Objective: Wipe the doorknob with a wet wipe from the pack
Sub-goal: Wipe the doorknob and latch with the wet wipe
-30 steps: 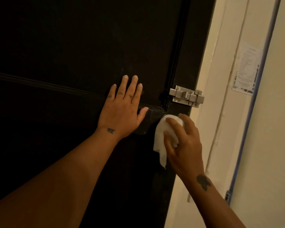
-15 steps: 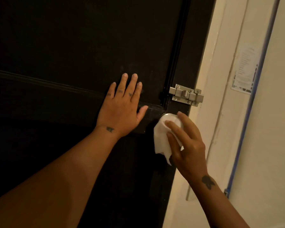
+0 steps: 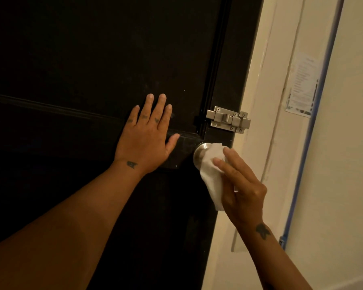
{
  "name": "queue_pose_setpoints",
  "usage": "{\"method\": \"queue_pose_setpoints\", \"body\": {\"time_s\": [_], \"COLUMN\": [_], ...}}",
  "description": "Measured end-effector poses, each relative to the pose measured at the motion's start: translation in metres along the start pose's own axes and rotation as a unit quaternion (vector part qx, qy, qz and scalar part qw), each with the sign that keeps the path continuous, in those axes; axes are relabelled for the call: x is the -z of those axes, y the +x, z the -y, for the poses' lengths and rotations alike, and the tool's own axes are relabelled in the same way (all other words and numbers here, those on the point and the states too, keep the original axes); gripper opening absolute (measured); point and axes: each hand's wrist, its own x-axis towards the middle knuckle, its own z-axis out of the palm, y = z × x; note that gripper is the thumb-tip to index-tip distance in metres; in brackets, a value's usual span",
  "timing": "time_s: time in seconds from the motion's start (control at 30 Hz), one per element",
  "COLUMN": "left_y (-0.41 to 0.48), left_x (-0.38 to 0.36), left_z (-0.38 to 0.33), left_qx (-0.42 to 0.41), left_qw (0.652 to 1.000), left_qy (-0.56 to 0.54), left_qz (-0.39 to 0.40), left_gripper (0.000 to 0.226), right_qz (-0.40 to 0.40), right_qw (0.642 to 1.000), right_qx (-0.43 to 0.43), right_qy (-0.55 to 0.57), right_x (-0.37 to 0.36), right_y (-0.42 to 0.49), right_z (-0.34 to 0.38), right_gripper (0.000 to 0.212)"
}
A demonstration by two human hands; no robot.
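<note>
At the latch edge of the door, both hands are in view.

Right hand (image 3: 242, 185): holds the wet wipe (image 3: 213, 164) against the doorknob (image 3: 199, 152). Index and middle fingers (image 3: 228, 164) lie over the wipe, only lightly bent, tips pointing up and left. The thumb is hidden under the wipe. The back of the hand faces the camera, with a small dark mark on the wrist.

Wet wipe: white and crumpled. Its upper part covers the right side of the knob, and its lower tail hangs down below the palm, in front of the door edge.

Doorknob: round, brushed metal, mounted on the door just below the bolt. Only its left portion shows; the rest is under the wipe.

Left hand (image 3: 144, 141): flat against the door (image 3: 92, 49), fingers straight and slightly spread, thumb angled toward the knob but apart from it. It grips nothing. There are small marks on the fingers and wrist.

Door: very dark, with a horizontal moulding running under the left hand and a vertical moulding near the edge.

Slide bolt (image 3: 228, 120): silver metal, screwed on just above the knob.

Door frame (image 3: 266, 101): cream, to the right of the door. A printed paper notice (image 3: 302, 86) is stuck farther right, its text too blurred to read. A blue strip (image 3: 314, 114) runs down the cream wall (image 3: 348, 143) beside it.
</note>
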Motion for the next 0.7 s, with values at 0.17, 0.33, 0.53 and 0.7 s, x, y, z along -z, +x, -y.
{"method": "queue_pose_setpoints", "body": {"time_s": [0.17, 0.33, 0.53, 0.7], "left_y": [0.0, 0.001, 0.0, 0.001], "left_x": [0.0, -0.001, -0.001, -0.001], "left_z": [0.0, -0.001, 0.0, 0.0], "left_qx": [-0.002, -0.002, -0.003, -0.002], "left_qw": [1.0, 1.0, 1.0, 1.0], "left_qy": [-0.023, -0.014, -0.019, -0.021], "left_qz": [-0.004, -0.015, -0.018, -0.021], "left_gripper": [0.066, 0.067, 0.067, 0.067], "right_qz": [0.041, 0.002, 0.036, -0.059], "right_qw": [0.997, 1.0, 0.999, 0.997], "right_qx": [0.016, 0.014, 0.018, -0.032], "right_qy": [-0.057, -0.024, -0.011, -0.047], "right_x": [-0.006, 0.006, 0.0, 0.037], "right_y": [0.001, 0.007, 0.016, 0.035], "right_z": [0.009, -0.001, 0.012, 0.005], "right_gripper": [0.035, 0.029, 0.027, 0.018]}}
